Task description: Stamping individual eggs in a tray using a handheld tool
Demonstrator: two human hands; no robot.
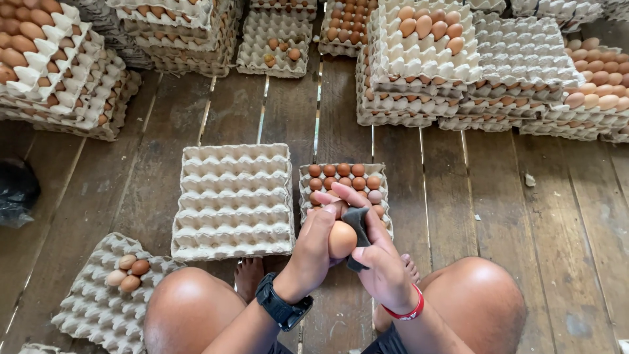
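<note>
My left hand (311, 252), with a black watch at the wrist, holds a brown egg (341, 240) above my knees. My right hand (380, 259), wearing a red wristband, presses a dark grey pad (359, 221) against the side of that egg. Just beyond both hands sits a stack of grey pulp trays (379, 172) whose top tray carries several brown eggs. To its left stands a stack of empty pulp trays (234, 200).
A tray (92, 308) at the lower left holds a few eggs (128, 273). Tall stacks of filled trays (46, 65) line the far side, with more stacks (426, 59) at centre right. A dark bag (14, 190) lies at the left on the wooden plank floor (524, 216).
</note>
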